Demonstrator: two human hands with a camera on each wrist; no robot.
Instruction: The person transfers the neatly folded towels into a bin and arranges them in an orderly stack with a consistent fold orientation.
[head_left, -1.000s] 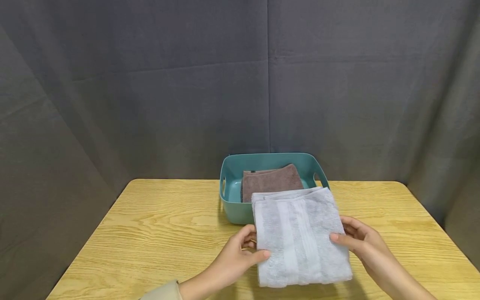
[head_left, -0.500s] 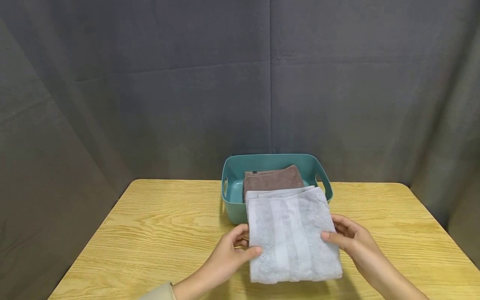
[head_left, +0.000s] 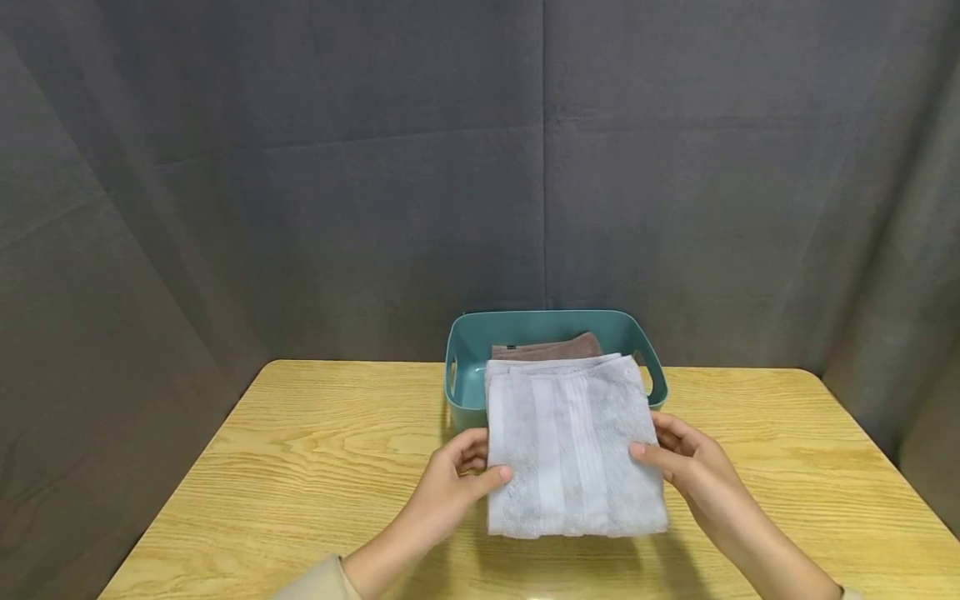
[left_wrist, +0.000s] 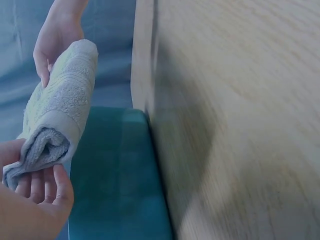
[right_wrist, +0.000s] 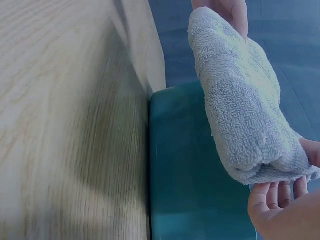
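A folded light grey towel (head_left: 573,450) with paler woven bands is held up between both hands, in front of the teal basket (head_left: 468,417). My left hand (head_left: 446,483) grips its left edge, thumb on the near face and fingers behind. The right hand (head_left: 697,467) holds the opposite edge the same way. In the left wrist view the folded towel (left_wrist: 62,100) shows its layers curled at the end by the fingers. Inside the basket lies a folded brown towel (head_left: 555,347), its lower part hidden by the grey one.
The basket stands near the back edge of the wooden table (head_left: 322,467), with cut-out handles at its sides. Behind the table hangs a dark grey curtain (head_left: 375,208), which also runs along both sides.
Both hands have carried the grey towel a little left and up in the head view, so it covers more of the brown towel and the basket front. The grip is unchanged.
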